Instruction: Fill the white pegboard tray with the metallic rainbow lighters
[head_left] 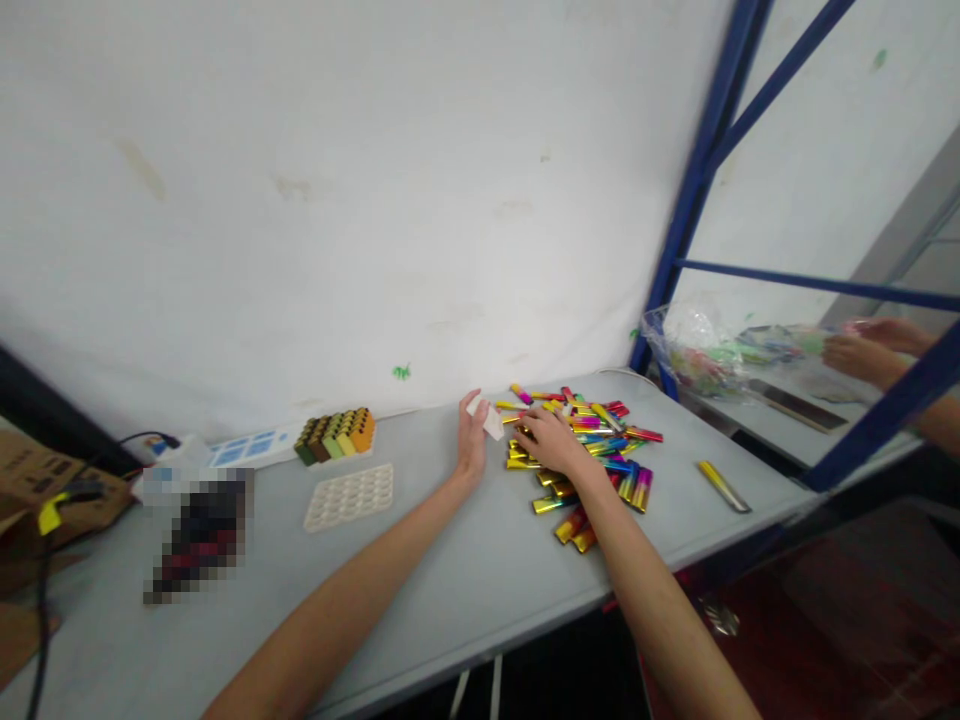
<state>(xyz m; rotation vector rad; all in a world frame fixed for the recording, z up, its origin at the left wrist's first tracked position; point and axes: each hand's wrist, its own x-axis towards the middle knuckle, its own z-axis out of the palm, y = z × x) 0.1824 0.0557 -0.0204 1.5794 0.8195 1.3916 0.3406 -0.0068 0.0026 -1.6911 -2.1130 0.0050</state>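
Observation:
My left hand (470,437) is closed on a small white piece, perhaps paper or card (489,418), held just above the table at the left edge of a pile. That pile (600,440) is made of many shiny, flat metallic tubes in gold, red, blue and purple. On top of it rests my right hand (551,440), palm down, its bent fingers apart and touching the tubes. One gold and silver tube (724,487) lies alone to the right.
A white tray with round hollows (350,497) lies left of my hands. Behind it stands a block of yellow, green and orange cylinders (335,437), near a power strip (255,447). Blue rack posts (686,200) rise at right. Beyond them, another person's hands (862,350) work near plastic bags (697,350).

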